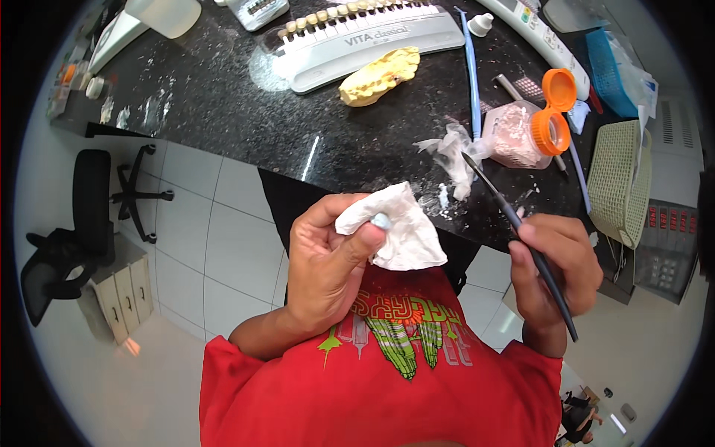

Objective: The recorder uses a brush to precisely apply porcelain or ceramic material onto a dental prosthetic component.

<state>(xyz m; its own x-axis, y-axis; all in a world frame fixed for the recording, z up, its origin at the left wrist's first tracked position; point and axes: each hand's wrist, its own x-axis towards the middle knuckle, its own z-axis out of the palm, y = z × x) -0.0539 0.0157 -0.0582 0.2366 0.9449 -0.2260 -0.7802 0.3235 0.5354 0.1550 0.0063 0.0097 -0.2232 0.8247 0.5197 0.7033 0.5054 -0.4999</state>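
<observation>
My left hand pinches a small pale-blue piece, tooth-sized, between thumb and fingers. A creased white tissue is held in the same hand, spread behind and around the piece. My right hand grips a slim dark-handled brush like a pen. Its fine tip points up and left, beside a crumpled translucent wipe on the counter and apart from the blue piece. Just right of the wipe, a clear jar of pink material lies tilted, its orange flip cap open.
On the speckled black counter sit a yellow dental cast and a grey tooth shade guide. A long blue stick lies near the jar. Woven basket and blue basket stand right. An office chair is lower left.
</observation>
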